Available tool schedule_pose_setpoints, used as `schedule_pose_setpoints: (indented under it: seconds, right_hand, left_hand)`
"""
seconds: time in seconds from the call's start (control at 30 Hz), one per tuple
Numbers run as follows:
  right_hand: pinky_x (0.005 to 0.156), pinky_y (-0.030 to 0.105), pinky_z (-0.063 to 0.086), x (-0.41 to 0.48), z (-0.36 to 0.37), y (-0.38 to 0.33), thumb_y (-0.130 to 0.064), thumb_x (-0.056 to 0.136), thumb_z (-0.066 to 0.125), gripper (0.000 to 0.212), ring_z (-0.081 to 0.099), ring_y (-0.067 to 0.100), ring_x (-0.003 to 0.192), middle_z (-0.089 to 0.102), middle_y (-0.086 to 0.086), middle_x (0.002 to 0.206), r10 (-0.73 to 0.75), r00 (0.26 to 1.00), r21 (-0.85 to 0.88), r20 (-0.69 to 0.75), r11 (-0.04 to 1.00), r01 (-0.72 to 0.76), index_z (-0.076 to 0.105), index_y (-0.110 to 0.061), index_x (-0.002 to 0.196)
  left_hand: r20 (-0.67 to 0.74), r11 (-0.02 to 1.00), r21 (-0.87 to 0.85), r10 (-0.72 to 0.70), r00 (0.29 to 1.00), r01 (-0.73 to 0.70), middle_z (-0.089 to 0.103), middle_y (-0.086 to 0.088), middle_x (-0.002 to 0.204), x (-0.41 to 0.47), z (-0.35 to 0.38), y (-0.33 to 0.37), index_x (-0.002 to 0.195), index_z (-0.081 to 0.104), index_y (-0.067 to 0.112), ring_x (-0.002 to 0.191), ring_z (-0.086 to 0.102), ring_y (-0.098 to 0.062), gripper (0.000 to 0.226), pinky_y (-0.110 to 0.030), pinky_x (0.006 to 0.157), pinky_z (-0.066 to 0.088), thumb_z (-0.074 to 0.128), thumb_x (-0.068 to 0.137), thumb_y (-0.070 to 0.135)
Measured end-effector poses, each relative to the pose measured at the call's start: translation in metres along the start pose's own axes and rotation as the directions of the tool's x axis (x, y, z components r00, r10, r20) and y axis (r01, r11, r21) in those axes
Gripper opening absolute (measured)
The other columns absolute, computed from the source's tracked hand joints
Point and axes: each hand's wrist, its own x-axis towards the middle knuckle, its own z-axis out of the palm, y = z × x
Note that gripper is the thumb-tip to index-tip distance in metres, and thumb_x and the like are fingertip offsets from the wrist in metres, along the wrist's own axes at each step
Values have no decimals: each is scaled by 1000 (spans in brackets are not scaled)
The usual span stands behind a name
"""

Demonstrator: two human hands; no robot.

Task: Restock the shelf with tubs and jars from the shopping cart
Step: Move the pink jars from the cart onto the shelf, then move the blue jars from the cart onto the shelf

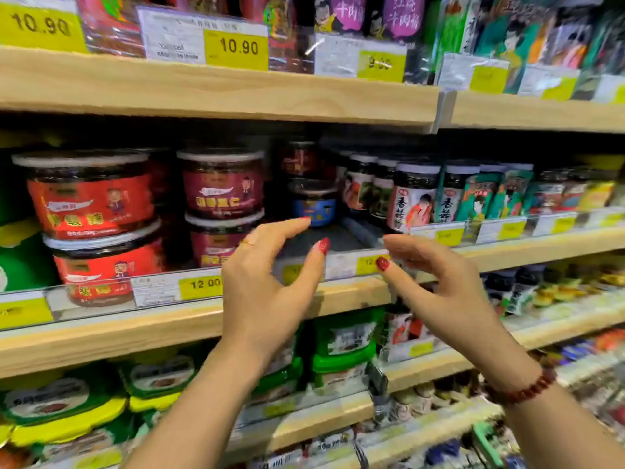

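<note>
Blue tub sits far back in the shelf gap; my left hand and right hand hover released. Reaching in carelessly, I could topple the jars at right.

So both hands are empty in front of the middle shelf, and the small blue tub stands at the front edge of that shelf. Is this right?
Not quite. The head view shows the blue tub set far back on the middle shelf, with bare shelf floor before it. The left hand and right hand are indeed empty in front of it.
</note>
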Motion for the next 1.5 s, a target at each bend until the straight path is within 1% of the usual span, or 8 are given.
schedule_pose_setpoints:
  seconds: [0.17,0.43,0.53,0.7,0.9,1.1,1.33,1.5]
  right_hand:
    - [80,7,45,-75,-55,45,-51,81,55,40,50,-17,105,58,-26,111,148,987,-202,-66,967,-158,59,-34,117]
    - [83,12,41,-207,-151,114,-50,78,59,41,58,2,96,64,-13,103,423,875,-352,-235,802,-483,66,-26,110]
    - [85,21,47,-260,-188,135,-72,75,53,57,60,2,97,65,-16,103,512,825,-322,-237,760,-564,66,-27,107]
    - [92,19,41,-331,-246,165,-42,85,67,29,52,-3,106,57,-23,111,556,784,-339,-277,706,-621,55,-40,111]
    - [90,26,45,-368,-276,196,-29,85,70,37,46,4,106,55,-11,111,653,689,-325,-315,608,-725,62,-18,120]
    - [96,23,38,-359,-278,234,-34,88,65,40,44,5,106,48,-15,110,699,651,-298,-296,580,-758,57,-20,124]
    - [92,10,27,-336,-261,292,-37,89,63,44,41,4,110,44,-15,112,760,602,-334,-246,516,-789,51,-22,129]
    - [83,2,32,-318,-265,338,-38,88,64,44,43,4,105,47,-16,111,787,565,-344,-247,474,-811,53,-24,128]
  left_hand:
    - [200,985,-172,64,978,-30,68,4,101,-47,68,25,104,69,13,96,60,-6,29,-14,85,43,61,83,30]
    - [523,954,-260,8,852,151,61,15,97,-144,162,90,100,70,19,93,51,5,31,1,85,30,56,80,37]
    - [631,944,-229,-41,775,236,60,17,100,-180,198,122,101,70,23,96,52,3,35,-1,85,32,54,77,43]
    - [784,942,-114,-109,612,315,57,20,106,-248,246,164,110,66,28,99,50,1,25,-10,83,33,66,85,28]
    - [858,922,-34,-170,485,385,60,19,102,-304,270,191,107,67,30,93,53,2,27,-20,82,44,66,80,33]
    - [887,912,-30,-165,431,410,53,22,100,-316,312,187,107,67,24,85,44,20,29,9,76,25,71,80,15]
    - [930,924,11,-151,336,383,49,29,93,-323,380,146,108,67,23,87,52,4,28,7,75,27,70,80,23]
    - [974,929,79,-149,170,361,53,14,120,-329,430,124,123,58,28,115,48,-6,38,-16,99,30,63,86,37]
